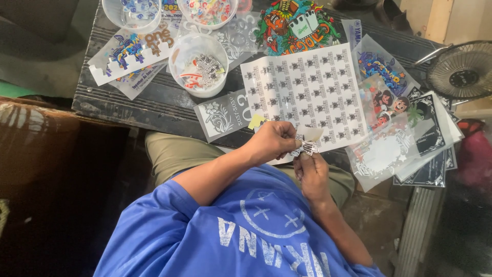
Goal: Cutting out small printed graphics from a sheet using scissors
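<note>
Head view: both hands are raised over the lap at the near edge of a dark wooden table (154, 105). The left hand (274, 141) is curled, fingertips pressed together on the left end of a small black-and-white sticker cut-out (307, 149). The right hand (311, 172) grips the same cut-out from below, on the near side, thumb and forefinger closed on it. The cut-out sits between the two hands, touching both, its long axis running roughly left to right; neither hand is nearer than the other. A pale flap (313, 134) stands up just beyond it; whether this is backing paper cannot be determined. Directly beyond the hands lies a white sheet of matching small stickers (307, 90), in rows. Far left of the sheet stands a clear plastic cup (199, 64) holding loose cut-outs. A small fan (461, 69) sits at far right.
</note>
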